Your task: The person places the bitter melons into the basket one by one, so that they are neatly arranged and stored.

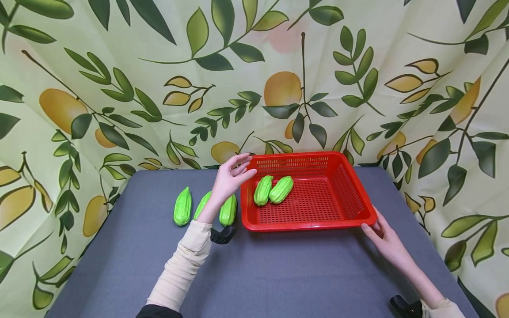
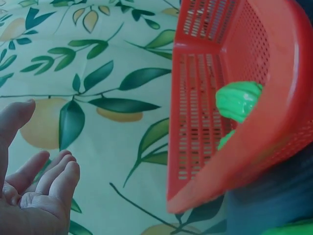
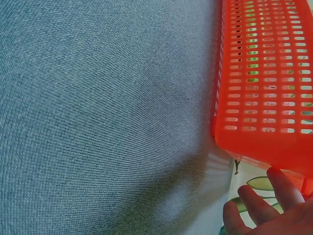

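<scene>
My left hand hovers by the left back corner of a red plastic basket, its fingers loosely bent with nothing between them. In the left wrist view that hand is apart from the basket's rim. My right hand holds the basket's right front corner, thumb at the front and fingers round the side. In the right wrist view, several of its fingers lie along the corner below the rim; the thumb is hidden there. Two bright green ridged fruits, like star fruit, lie inside at the left.
Left of the basket, more green fruits lie on the grey table: one alone, one partly behind my left wrist, one beside the basket. Leaf-patterned fabric hangs behind the table and at both sides.
</scene>
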Motion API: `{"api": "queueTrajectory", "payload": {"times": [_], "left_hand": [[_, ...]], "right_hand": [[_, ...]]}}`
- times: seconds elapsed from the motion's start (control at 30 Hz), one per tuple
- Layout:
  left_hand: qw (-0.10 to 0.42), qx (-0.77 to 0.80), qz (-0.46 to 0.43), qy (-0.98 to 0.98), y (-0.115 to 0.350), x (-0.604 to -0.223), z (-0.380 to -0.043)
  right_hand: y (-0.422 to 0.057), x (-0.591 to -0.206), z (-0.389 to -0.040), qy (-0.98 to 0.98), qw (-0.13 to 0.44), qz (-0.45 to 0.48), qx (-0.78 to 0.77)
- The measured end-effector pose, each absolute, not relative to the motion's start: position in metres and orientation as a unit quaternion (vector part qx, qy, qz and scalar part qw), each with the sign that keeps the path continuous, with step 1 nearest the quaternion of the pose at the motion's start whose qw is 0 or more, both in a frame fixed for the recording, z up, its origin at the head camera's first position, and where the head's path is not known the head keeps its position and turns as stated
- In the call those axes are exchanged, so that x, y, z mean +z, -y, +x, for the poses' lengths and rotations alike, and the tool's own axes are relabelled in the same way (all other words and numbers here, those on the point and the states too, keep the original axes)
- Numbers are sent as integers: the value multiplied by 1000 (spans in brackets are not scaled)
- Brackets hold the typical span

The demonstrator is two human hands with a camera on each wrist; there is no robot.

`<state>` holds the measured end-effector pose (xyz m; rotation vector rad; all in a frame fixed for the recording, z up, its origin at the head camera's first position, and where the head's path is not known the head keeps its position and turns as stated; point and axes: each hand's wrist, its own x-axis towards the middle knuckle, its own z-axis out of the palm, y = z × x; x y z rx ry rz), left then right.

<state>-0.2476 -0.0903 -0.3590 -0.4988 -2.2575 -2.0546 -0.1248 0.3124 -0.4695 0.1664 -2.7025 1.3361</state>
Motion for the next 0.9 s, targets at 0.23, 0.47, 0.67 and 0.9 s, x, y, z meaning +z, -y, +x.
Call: {"api": "queueTrajectory", "payload": {"times": [0.23, 0.47, 0.67, 0.9], "left_hand": [[32, -679, -152, 717, 105, -365, -243], [45, -692, -132, 708, 123, -364, -237], [65, -698, -105, 706, 141, -364, -231], [88, -688, -64, 717, 164, -369, -222]], "right_hand": [[-313, -472, -125, 893, 57, 54, 443], [-314, -471, -125, 894, 57, 52, 441], [-314, -471, -126, 894, 54, 49, 442], [-314, -472, -126, 891, 58, 54, 447]]}}
